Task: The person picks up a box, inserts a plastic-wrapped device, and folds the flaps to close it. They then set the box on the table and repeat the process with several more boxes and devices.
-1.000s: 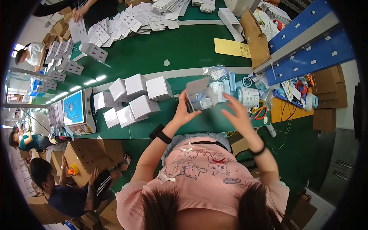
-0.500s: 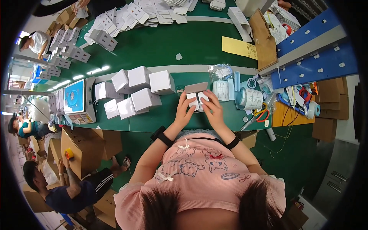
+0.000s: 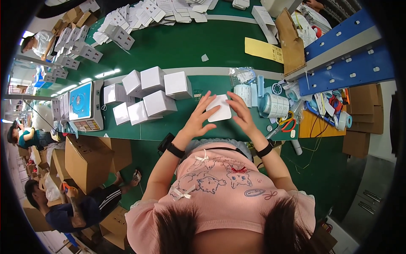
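Observation:
Between my hands lies a small white carton (image 3: pixel 219 111), its top now a smooth white panel. My left hand (image 3: pixel 197 118) is at the carton's left side, fingers spread and a fingertip over or against the panel. On the other side my right hand (image 3: pixel 242 113) has its fingers apart, the tips by the carton's upper right edge. Whether any fingertip presses on it I cannot tell. To the left, several closed white boxes (image 3: pixel 177 85) sit grouped on the green table (image 3: pixel 160 132).
Label rolls (image 3: pixel 276 105) and yellow-handled scissors (image 3: pixel 289 120) lie to the right, beside a blue perforated rail (image 3: pixel 347 72). A boxed device with a blue top (image 3: pixel 81 101) stands left. Flat white cartons (image 3: pixel 148 12) pile at the back. A person (image 3: pixel 63 211) handles brown boxes at lower left.
The carton's raised flap has come down, and a white panel covers the inside that showed before. My fingers have spread away from it. The person at lower left now holds an orange object.

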Action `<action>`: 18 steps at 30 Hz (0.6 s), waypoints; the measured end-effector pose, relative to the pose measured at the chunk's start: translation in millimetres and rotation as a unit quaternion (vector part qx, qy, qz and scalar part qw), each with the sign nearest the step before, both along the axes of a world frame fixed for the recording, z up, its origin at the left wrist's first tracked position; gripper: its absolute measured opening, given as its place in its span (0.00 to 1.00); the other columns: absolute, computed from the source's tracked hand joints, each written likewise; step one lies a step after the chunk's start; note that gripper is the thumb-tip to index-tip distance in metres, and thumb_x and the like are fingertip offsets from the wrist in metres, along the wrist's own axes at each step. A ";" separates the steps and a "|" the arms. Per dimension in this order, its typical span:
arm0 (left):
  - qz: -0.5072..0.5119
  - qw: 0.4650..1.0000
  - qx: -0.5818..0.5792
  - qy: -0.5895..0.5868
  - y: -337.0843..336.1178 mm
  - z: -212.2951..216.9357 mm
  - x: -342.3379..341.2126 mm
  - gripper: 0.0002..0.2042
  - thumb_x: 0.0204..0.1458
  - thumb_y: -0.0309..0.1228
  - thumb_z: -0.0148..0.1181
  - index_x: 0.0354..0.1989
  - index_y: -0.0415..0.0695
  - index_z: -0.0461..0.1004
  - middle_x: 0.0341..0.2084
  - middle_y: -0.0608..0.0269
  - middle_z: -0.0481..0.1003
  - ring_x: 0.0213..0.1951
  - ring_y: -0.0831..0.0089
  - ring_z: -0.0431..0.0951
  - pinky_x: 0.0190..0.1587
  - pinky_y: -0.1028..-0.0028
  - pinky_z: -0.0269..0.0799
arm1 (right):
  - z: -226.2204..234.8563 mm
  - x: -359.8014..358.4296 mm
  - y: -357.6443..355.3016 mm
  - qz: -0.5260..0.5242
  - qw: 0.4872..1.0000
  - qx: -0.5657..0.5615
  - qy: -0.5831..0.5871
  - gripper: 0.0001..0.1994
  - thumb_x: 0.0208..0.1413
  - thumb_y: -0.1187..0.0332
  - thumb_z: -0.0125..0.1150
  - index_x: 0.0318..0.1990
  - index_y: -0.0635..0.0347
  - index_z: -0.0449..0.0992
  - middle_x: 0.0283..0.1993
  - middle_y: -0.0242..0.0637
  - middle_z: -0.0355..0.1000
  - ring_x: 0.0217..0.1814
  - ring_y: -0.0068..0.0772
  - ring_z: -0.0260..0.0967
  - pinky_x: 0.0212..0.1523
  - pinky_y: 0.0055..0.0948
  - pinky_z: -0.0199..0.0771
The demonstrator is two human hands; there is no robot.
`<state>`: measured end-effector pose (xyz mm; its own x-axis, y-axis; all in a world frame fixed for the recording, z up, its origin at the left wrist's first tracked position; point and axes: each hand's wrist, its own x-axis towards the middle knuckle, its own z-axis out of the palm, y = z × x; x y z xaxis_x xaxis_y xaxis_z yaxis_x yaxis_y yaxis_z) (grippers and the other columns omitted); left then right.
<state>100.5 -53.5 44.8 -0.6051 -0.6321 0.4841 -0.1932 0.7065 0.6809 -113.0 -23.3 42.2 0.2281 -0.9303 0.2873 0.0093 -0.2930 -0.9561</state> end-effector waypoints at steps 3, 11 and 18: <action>0.005 0.999 -0.004 -0.044 0.2 0.5 -0.8 0.26 0.44 0.28 0.61 0.55 0.42 0.64 0.59 0.51 0.58 0.62 0.46 0.53 0.60 0.52 0.51 | 0.5 -4.5 -7.4 0.019 0.983 -0.096 0.155 0.21 0.46 0.72 0.61 0.51 0.56 0.70 0.63 0.40 0.56 0.67 0.45 0.49 0.61 0.38 0.58; 0.055 0.997 -0.013 -0.057 5.0 -8.7 -9.6 0.27 0.42 0.25 0.62 0.54 0.41 0.64 0.59 0.53 0.58 0.61 0.46 0.53 0.59 0.56 0.56 | 1.5 -11.5 -13.0 0.040 0.969 -0.114 0.217 0.17 0.45 0.74 0.62 0.45 0.56 0.75 0.59 0.36 0.63 0.67 0.46 0.51 0.59 0.37 0.61; 0.078 0.992 -0.046 -0.087 13.1 -16.5 -16.3 0.28 0.42 0.20 0.59 0.55 0.38 0.62 0.59 0.51 0.57 0.62 0.44 0.51 0.59 0.57 0.57 | -5.9 -9.4 -8.2 0.022 0.968 -0.146 0.203 0.14 0.45 0.79 0.59 0.43 0.57 0.77 0.58 0.36 0.64 0.66 0.46 0.52 0.58 0.36 0.63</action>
